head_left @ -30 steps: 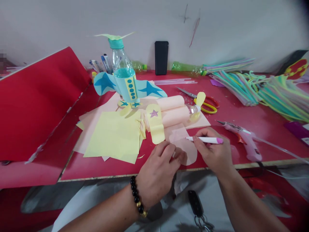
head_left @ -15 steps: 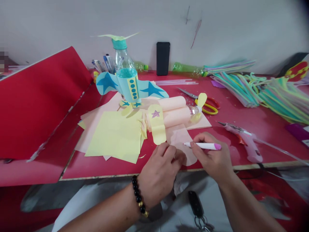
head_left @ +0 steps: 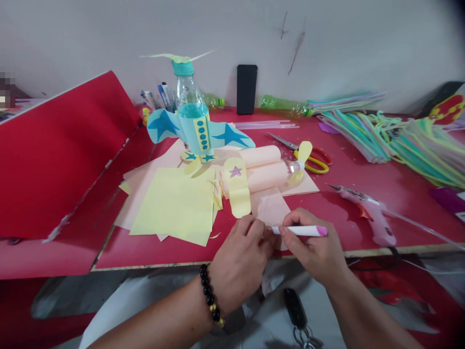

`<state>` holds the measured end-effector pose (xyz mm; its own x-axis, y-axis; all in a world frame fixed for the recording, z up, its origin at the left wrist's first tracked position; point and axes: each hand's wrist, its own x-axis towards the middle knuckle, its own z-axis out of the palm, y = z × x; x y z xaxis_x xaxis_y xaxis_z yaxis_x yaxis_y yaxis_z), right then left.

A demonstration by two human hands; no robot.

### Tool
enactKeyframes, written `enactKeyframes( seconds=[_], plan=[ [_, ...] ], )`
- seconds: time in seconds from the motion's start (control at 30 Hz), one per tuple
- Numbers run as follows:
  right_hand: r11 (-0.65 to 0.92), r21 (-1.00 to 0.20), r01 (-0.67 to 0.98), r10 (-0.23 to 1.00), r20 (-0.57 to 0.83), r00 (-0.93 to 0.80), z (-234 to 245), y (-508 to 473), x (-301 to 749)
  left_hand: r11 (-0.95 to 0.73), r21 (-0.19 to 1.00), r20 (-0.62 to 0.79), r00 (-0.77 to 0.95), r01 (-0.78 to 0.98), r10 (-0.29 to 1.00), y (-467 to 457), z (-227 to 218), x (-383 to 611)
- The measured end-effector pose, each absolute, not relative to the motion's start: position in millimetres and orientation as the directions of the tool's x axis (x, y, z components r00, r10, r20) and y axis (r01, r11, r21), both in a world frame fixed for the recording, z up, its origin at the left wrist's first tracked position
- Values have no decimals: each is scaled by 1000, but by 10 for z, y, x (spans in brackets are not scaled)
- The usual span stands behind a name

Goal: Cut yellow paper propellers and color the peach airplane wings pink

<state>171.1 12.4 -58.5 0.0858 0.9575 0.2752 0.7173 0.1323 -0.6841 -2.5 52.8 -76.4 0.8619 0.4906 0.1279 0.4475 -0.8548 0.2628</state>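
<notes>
A piece of pale pink paper (head_left: 271, 209) is held against the red counter (head_left: 181, 254) at lower centre of the frame by the left hand (head_left: 240, 264). Its fingers (head_left: 250, 228) are curled closed over the paper, but the exact pinch is hidden behind the hand. A white marker with a pink end (head_left: 301, 230) is gripped in the right hand (head_left: 312, 247), with the fingers (head_left: 286, 230) closed around the barrel and the tip brought in beside the left hand. The tip and the lower part of the paper are hidden by the hands, so no drawn line can be made out.

One piece appears complete: a clear bottle airplane (head_left: 192, 116), with blue-starred wings and a pale green propeller, is stood upright at upper centre. The second piece looks less far along: a peach-wrapped bottle (head_left: 263, 177) is laid on its side just below and to the right, with a peach paper roll (head_left: 258, 156) beside it. A yellow wing bearing a purple star (head_left: 237, 186) lies across its left end, though whether it is fixed there cannot be told. Loose yellow paper sheets (head_left: 170, 206) are left in a heap at centre left. Scissors (head_left: 312, 162) and a hot glue gun (head_left: 370, 215) are laid to the right, apart from the hands.
</notes>
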Motion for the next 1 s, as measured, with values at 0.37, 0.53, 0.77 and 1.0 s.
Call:
enactKeyframes(
  seconds=[0.37, 0.53, 0.77, 1.0],
  plan=[
    [113, -700, 705, 948, 288, 134, -603, 204, 1701, -850, 280, 94, 869, 445, 486, 528, -755, -24],
    [154, -670, 726, 953, 294, 69, -584, 207, 1691, -863, 241, 114, 870, 444, 480, 532, -757, -19],
    [161, -716, 680, 971, 237, 19, -559, 139, 1703, -854, 252, 158, 851, 455, 500, 524, -771, -31],
    [137, -733, 667, 942, 305, 142, -573, 228, 1691, -872, 227, 133, 873, 433, 469, 513, -784, -31]
  ],
)
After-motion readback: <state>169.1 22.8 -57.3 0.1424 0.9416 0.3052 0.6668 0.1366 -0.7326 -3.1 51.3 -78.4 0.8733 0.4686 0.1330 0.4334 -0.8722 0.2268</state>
